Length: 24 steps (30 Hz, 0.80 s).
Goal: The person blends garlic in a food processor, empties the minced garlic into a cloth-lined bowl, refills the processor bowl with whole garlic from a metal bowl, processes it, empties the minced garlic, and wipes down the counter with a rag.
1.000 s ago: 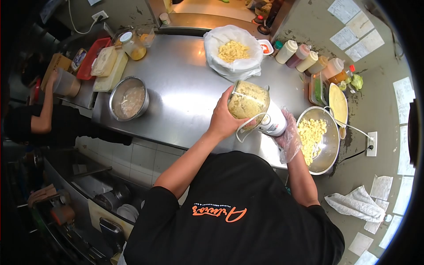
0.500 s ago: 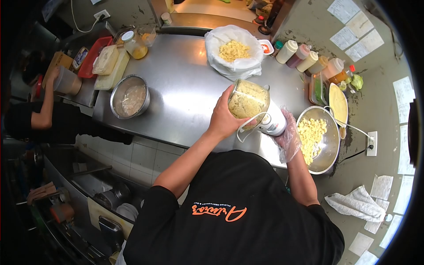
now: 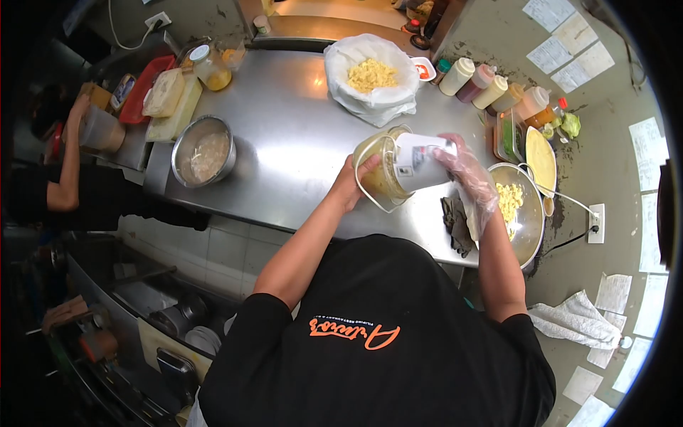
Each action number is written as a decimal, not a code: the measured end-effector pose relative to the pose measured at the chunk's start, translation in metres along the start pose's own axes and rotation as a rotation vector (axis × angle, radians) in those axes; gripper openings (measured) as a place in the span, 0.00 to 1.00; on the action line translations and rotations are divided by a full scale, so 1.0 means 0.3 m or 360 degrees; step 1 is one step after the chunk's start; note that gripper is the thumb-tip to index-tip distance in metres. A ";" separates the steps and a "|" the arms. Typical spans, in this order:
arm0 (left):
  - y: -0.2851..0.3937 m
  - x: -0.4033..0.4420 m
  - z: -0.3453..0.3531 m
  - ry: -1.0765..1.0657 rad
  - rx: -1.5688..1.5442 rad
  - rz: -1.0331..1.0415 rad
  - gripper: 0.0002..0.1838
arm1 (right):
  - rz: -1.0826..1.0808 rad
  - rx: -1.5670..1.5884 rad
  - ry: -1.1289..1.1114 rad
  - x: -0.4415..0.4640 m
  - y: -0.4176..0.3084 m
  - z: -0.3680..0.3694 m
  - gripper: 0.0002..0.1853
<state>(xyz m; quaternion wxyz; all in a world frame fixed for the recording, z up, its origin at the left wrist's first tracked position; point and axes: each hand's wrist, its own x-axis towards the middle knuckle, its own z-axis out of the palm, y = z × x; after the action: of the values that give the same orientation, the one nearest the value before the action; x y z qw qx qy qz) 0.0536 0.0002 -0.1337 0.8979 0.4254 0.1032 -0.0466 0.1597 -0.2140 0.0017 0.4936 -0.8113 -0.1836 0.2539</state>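
Both of my hands hold a food processor, tilted on its side above the steel counter. Its white motor base (image 3: pixel 421 165) points right, and its clear jar (image 3: pixel 384 171) with pale yellow crumbly food is on the left. My bare left hand (image 3: pixel 348 183) is wrapped round the jar. My right hand (image 3: pixel 471 171), in a clear plastic glove, grips the end of the base. A white cord loops down over the jar. Beside my right forearm is a steel bowl (image 3: pixel 530 231) of chopped yellow pieces (image 3: pixel 509 203), partly hidden by the glove.
On the steel counter (image 3: pixel 284 135) stand a plastic-lined bowl (image 3: pixel 338 85) of yellow crumbs, a steel bowl (image 3: pixel 229 160) with cloudy liquid and a dark cloth (image 3: pixel 457 224). Squeeze bottles (image 3: pixel 491 92) line the right wall. At left, another person's arm (image 3: pixel 71 153) reaches to a plastic container (image 3: pixel 103 132).
The food processor has turned so its base is raised and faces right. My right hand has moved up with it. The dark cloth on the counter has come into view.
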 end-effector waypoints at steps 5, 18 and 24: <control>-0.100 0.029 -0.025 0.0097 -0.0157 -0.0491 0.48 | -0.0018 -0.0752 0.0041 0.113 -0.135 0.048 0.42; -0.052 0.062 0.016 0.0326 -0.0100 -0.0567 0.52 | -0.0145 -0.0144 -0.0262 0.451 -0.003 0.018 0.25; -0.047 0.081 0.037 0.0301 -0.0174 -0.0498 0.50 | -0.0021 -0.0084 -0.0291 0.453 -0.013 0.006 0.26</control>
<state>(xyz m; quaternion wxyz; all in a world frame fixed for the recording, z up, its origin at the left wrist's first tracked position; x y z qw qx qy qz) 0.0764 -0.0172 -0.1431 0.8878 0.3572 0.2544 -0.1397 0.2676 -0.1365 -0.0269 0.4549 -0.7962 -0.2399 0.3188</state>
